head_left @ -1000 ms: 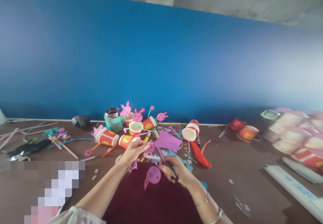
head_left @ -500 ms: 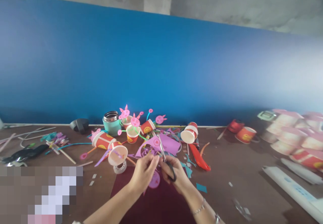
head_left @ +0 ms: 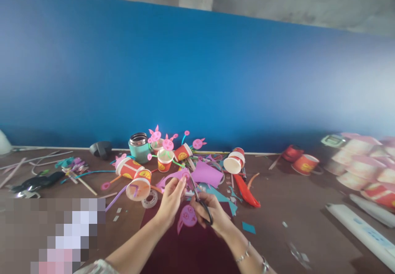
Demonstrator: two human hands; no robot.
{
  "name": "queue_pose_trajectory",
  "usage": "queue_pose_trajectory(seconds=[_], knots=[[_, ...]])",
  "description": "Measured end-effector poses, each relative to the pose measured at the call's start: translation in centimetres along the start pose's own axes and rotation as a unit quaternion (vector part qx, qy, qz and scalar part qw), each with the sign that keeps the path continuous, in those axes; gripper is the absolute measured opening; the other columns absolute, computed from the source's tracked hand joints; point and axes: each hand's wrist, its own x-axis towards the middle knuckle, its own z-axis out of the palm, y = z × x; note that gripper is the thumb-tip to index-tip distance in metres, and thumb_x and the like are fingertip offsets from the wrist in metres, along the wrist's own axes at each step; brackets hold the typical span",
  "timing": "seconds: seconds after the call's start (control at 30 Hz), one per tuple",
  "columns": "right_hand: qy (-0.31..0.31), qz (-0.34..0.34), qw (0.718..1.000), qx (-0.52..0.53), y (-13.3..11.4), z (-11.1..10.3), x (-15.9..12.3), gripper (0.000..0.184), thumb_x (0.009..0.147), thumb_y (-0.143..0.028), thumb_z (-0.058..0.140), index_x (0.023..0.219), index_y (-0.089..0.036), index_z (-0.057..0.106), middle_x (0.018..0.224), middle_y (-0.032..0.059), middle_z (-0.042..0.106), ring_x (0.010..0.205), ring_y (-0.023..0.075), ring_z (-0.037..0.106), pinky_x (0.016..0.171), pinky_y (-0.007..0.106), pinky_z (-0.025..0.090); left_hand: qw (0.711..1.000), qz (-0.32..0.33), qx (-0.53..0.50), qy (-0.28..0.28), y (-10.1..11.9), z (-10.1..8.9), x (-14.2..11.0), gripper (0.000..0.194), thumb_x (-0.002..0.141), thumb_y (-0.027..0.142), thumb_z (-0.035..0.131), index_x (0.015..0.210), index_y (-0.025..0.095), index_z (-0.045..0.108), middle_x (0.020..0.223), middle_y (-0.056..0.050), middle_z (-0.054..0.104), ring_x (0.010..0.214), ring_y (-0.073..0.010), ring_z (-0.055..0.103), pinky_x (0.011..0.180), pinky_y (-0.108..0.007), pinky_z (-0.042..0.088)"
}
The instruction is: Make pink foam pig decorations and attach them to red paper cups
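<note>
My left hand (head_left: pixel 170 202) pinches a small purple paper piece (head_left: pixel 185 175) with a reddish mark on it. My right hand (head_left: pixel 212 212) grips black-handled scissors (head_left: pixel 204 208), whose blades point up and away, close beside that piece. Below the hands, a purple paper animal face (head_left: pixel 188 215) with pointed ears lies on a dark maroon sheet (head_left: pixel 185 251). Just beyond my fingers are a larger purple paper sheet (head_left: pixel 209 174) and teal paper (head_left: pixel 219 196). A white tape roll (head_left: pixel 150 200) rests left of my left hand.
Red-and-white paper cups with pink faces, such as one upright cup (head_left: pixel 164 161), stand or lie at the back beside a teal metal jar (head_left: pixel 139 147). A red shiny object (head_left: pixel 247 191) lies right of centre. Stacked cups (head_left: pixel 367 163) and a long white box (head_left: pixel 358 233) occupy the right.
My left hand has shifted slightly up and left, so the small purple piece shows at its fingertips. The paper face below is less covered. The whole view has shifted a little.
</note>
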Motion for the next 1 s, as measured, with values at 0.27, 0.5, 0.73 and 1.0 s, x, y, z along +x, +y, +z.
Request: queue_pose_trajectory(seconds=[0.27, 0.5, 0.73, 1.0], knots=[[0.051, 0.012, 0.998, 0.024, 0.24, 0.76, 0.11, 0.039, 0.061, -0.046, 0.076, 0.076, -0.015, 0.057, 0.041, -0.0053, 0.053, 0.034, 0.0085, 0.046, 0.034, 0.017, 0.031, 0.999, 0.012, 0.034, -0.016, -0.50, 0.28, -0.31, 0.046, 0.066, 0.051, 0.071, 0.053, 0.017, 0.042, 0.051, 0.007, 0.039, 0.047, -0.0049, 0.034, 0.045, -0.018, 0.030], [0.057, -0.018, 0.998, 0.014, 0.73, 0.55, 0.29, 0.038, 0.065, -0.049, 0.073, 0.077, -0.014, 0.061, 0.039, -0.0069, 0.048, 0.032, 0.0058, 0.038, 0.033, 0.018, 0.029, 1.000, 0.000, 0.023, -0.019, -0.28, 0.16, -0.26, 0.045, 0.066, 0.049, 0.071, 0.053, 0.016, 0.043, 0.051, 0.008, 0.036, 0.047, -0.0040, 0.031, 0.045, -0.017, 0.029], [0.044, -0.020, 0.999, 0.009, 0.93, 0.30, 0.33, 0.037, 0.071, -0.049, 0.069, 0.078, -0.013, 0.063, 0.040, -0.0075, 0.045, 0.032, 0.0045, 0.036, 0.033, 0.017, 0.026, 0.999, -0.031, 0.004, -0.035, 0.19, 0.08, -0.15, 0.045, 0.065, 0.048, 0.073, 0.056, 0.016, 0.042, 0.050, 0.008, 0.037, 0.045, -0.0028, 0.029, 0.043, -0.016, 0.027], [0.040, -0.019, 0.999, 0.016, 0.71, 0.09, 0.19, 0.037, 0.072, -0.048, 0.068, 0.079, -0.012, 0.064, 0.039, -0.0077, 0.044, 0.030, 0.0032, 0.034, 0.032, 0.016, 0.024, 0.998, -0.026, 0.023, -0.056, 0.44, -0.32, 0.14, 0.043, 0.069, 0.049, 0.070, 0.059, 0.016, 0.046, 0.046, 0.010, 0.031, 0.043, -0.0027, 0.024, 0.041, -0.017, 0.020]])
